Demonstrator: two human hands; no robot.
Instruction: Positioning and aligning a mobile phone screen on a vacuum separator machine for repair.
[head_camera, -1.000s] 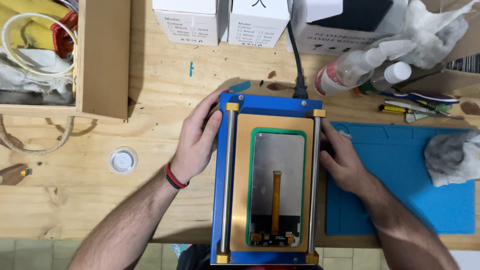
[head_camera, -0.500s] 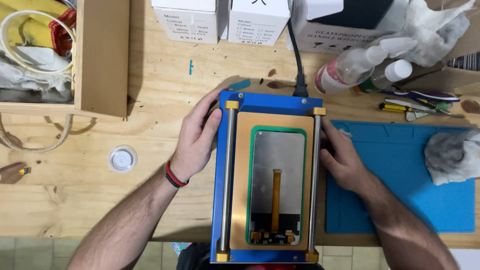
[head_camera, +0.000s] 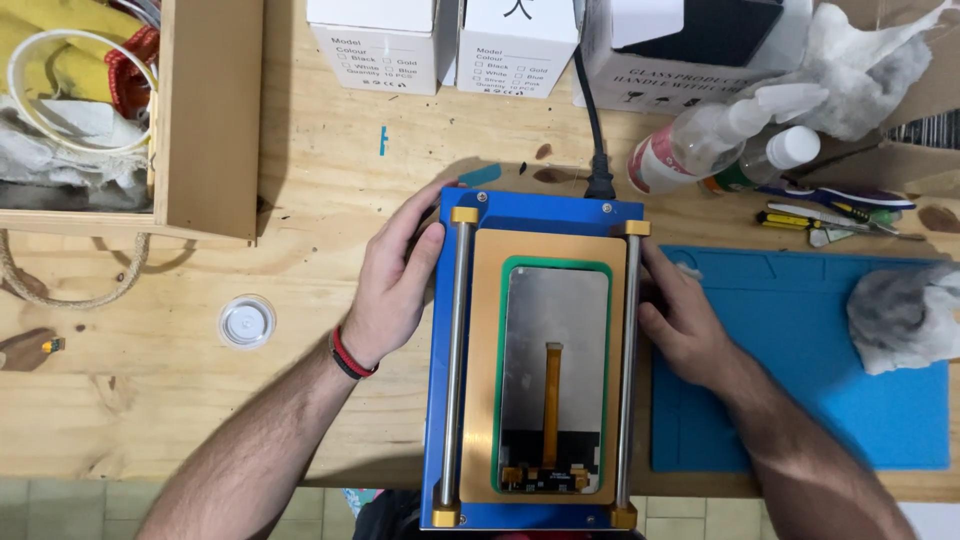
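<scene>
A blue separator machine (head_camera: 530, 212) with two steel rails and an orange-brown plate sits on the wooden table. A phone screen (head_camera: 556, 330) lies face down in a green frame on the plate, an orange flex cable running down its back. My left hand (head_camera: 395, 285) grips the machine's left side, a red and black band on the wrist. My right hand (head_camera: 685, 320) presses against the machine's right side, next to the right rail. A black power cable (head_camera: 590, 120) plugs into the machine's far edge.
A blue work mat (head_camera: 800, 400) lies to the right with a crumpled cloth (head_camera: 905, 315) on it. Spray bottles (head_camera: 700, 150), hand tools (head_camera: 830, 215) and white boxes (head_camera: 385, 40) stand at the back. A wooden crate (head_camera: 205, 120) is at the left, a small white lid (head_camera: 246, 321) beside it.
</scene>
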